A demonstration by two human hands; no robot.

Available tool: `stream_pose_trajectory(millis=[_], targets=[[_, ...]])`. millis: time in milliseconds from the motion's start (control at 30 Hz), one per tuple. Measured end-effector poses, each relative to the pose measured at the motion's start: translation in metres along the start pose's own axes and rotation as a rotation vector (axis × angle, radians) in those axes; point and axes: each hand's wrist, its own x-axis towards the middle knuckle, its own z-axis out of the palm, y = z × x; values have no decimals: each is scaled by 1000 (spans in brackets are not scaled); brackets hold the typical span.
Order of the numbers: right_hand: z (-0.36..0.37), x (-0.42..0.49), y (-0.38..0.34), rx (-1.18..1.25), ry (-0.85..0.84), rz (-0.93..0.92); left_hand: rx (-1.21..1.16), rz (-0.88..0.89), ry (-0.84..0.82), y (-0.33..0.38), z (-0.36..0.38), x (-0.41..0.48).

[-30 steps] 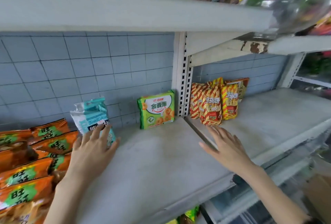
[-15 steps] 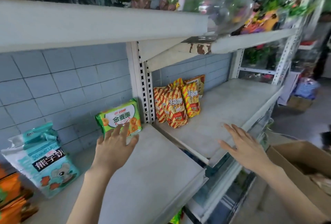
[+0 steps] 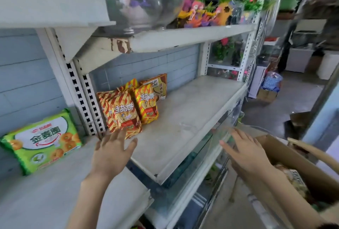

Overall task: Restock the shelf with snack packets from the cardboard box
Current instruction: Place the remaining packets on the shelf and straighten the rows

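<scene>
left hand (image 3: 111,153): grip wide open, fingers spread, holding nothing, fingertips at the lower edge of the striped snack packet (image 3: 120,113) on the shelf (image 3: 183,118). right hand (image 3: 246,152): grip open and empty, just beside the cardboard box (image 3: 302,164). more packets (image 3: 295,179) lie inside the box.

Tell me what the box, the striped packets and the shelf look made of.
Box: brown cardboard, matte, with raw folded flaps. Striped packets: glossy printed plastic film, crinkled and catching light. Shelf: probably painted metal, dull and scuffed, hung on slotted uprights.
</scene>
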Motion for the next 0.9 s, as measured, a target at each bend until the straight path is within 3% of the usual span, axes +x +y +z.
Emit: stream_pose_trajectory(millis=[300, 900], targets=[[-23, 25, 108, -49, -1, 107, -66, 69, -15, 117, 45, 30], [-23, 62, 250, 9, 31, 435, -133, 502, -111, 301, 137, 128]])
